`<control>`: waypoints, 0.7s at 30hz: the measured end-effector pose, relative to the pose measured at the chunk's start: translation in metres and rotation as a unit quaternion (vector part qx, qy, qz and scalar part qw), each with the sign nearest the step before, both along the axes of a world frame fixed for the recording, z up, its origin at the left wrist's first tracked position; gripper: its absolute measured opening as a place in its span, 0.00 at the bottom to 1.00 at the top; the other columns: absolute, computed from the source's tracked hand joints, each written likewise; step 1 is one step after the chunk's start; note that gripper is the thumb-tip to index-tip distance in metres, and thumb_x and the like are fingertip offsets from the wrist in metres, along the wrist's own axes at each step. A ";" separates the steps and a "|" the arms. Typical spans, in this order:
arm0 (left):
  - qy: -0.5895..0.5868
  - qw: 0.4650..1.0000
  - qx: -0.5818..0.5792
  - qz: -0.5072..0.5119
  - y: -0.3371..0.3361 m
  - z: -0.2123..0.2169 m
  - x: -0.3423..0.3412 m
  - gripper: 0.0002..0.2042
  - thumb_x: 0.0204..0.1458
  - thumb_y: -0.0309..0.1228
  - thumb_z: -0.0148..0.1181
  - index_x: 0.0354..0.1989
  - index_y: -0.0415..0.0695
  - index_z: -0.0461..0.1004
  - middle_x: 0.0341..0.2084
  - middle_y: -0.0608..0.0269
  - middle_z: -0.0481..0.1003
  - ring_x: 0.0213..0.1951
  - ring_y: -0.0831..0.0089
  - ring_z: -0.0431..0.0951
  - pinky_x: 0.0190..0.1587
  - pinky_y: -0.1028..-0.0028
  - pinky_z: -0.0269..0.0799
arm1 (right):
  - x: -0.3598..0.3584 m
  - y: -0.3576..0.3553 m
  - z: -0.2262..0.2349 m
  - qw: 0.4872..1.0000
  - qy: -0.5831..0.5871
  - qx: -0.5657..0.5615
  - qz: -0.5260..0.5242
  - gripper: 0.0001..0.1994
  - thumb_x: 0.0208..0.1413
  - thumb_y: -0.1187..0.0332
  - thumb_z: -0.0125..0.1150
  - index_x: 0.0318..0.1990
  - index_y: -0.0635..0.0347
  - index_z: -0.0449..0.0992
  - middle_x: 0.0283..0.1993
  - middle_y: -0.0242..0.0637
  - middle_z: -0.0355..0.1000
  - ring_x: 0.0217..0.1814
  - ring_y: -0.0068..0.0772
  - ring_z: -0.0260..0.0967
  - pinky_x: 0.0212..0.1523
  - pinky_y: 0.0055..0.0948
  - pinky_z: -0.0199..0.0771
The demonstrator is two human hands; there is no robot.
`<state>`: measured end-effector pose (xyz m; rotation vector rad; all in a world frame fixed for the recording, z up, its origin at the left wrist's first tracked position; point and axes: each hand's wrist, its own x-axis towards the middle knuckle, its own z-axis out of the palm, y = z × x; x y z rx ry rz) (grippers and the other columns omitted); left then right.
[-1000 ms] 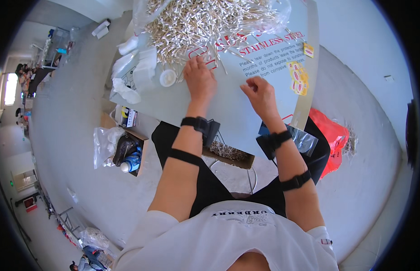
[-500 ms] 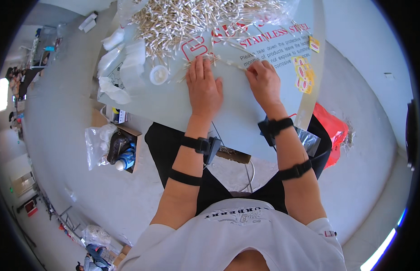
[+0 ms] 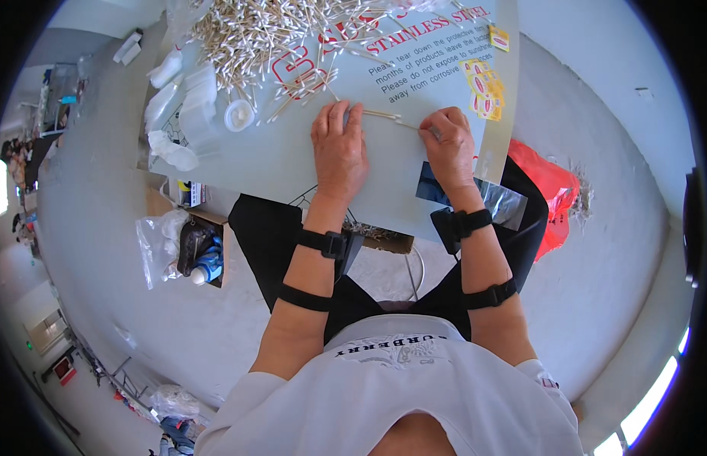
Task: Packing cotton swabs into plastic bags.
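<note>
My right hand [image 3: 447,144] is closed in a pinch on a cotton swab [image 3: 407,123], which points left from the fingertips. Another cotton swab [image 3: 380,114] lies between my hands, its left end at my left fingertips. My left hand [image 3: 340,152] rests palm down on the sheet-covered table [image 3: 270,163], fingers lightly bent and slightly apart; what lies beneath them is hidden. Loose swabs [image 3: 304,87] are scattered just beyond it. A big heap of cotton swabs [image 3: 255,38] covers the far left of the table. A small round white tub [image 3: 239,115] stands in front of the heap.
White plastic pouches [image 3: 198,106] lie at the table's left. Yellow labels [image 3: 484,90] lie at the right, with one more label [image 3: 499,38] beyond. On the floor are a box with a blue bottle [image 3: 207,266] at left and a red bag [image 3: 547,205] at right.
The view has shifted, so the table appears further left. My left hand has drawn nearer to me, off the loose swabs, its fingers now more bent. My right hand still pinches a swab.
</note>
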<state>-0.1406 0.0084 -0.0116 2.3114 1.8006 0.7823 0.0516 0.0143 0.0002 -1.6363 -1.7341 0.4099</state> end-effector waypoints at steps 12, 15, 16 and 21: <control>-0.130 0.986 0.085 0.066 0.020 0.003 -0.008 0.10 0.45 0.22 0.61 0.38 0.41 0.74 0.35 0.55 0.70 0.42 0.54 0.70 0.46 0.58 0.67 | -0.023 -0.012 0.006 0.998 0.051 -0.028 -0.010 0.19 0.40 0.72 0.70 0.43 0.59 0.75 0.45 0.42 0.66 0.46 0.49 0.70 0.44 0.41 0.74; -0.052 0.986 0.083 0.133 0.045 0.005 -0.018 0.07 0.45 0.25 0.63 0.33 0.42 0.73 0.34 0.54 0.72 0.41 0.53 0.71 0.43 0.58 0.68 | -0.024 -0.008 0.006 0.998 0.035 -0.059 0.009 0.17 0.41 0.70 0.70 0.42 0.56 0.77 0.45 0.39 0.66 0.46 0.45 0.70 0.43 0.39 0.74; -0.009 0.985 0.088 0.151 0.052 0.006 -0.018 0.07 0.45 0.27 0.64 0.32 0.43 0.74 0.32 0.55 0.73 0.41 0.53 0.72 0.43 0.58 0.69 | -0.025 -0.008 0.005 0.998 0.021 -0.055 0.020 0.15 0.41 0.70 0.70 0.40 0.56 0.77 0.44 0.38 0.67 0.45 0.44 0.71 0.42 0.38 0.74; 0.002 0.985 0.049 0.167 0.061 -0.002 -0.016 0.07 0.43 0.25 0.65 0.30 0.43 0.72 0.30 0.58 0.71 0.39 0.54 0.71 0.42 0.58 0.67 | -0.021 -0.013 -0.003 0.995 0.071 -0.065 0.035 0.11 0.41 0.72 0.68 0.36 0.57 0.78 0.42 0.38 0.67 0.42 0.42 0.71 0.40 0.37 0.74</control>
